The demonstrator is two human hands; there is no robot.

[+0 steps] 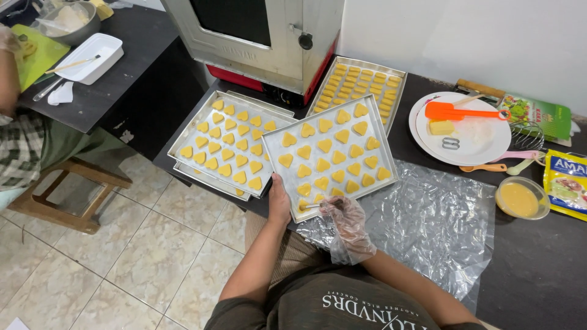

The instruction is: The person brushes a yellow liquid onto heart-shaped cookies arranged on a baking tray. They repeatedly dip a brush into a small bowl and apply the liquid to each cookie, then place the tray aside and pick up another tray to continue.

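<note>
Your left hand [279,205], bare, grips the near corner of the baking tray [391,160] of heart-shaped cookies [324,145] at the front edge of the dark table [538,269]. Your gloved right hand [348,225] pinches a thin brush [316,206] over the nearest cookies. Just right lies a clear plastic sheet [431,220], and beyond it a small bowl of yellow wash [521,198].

Layout: three trays of cookies lined up before the oven [257,36].
Middle tray [330,156] is flanked by left tray [229,143] and rear tray [361,85]; plastic sheet [428,220] is spread right, plate [461,128] behind it, bowl [521,197] beside.
</note>
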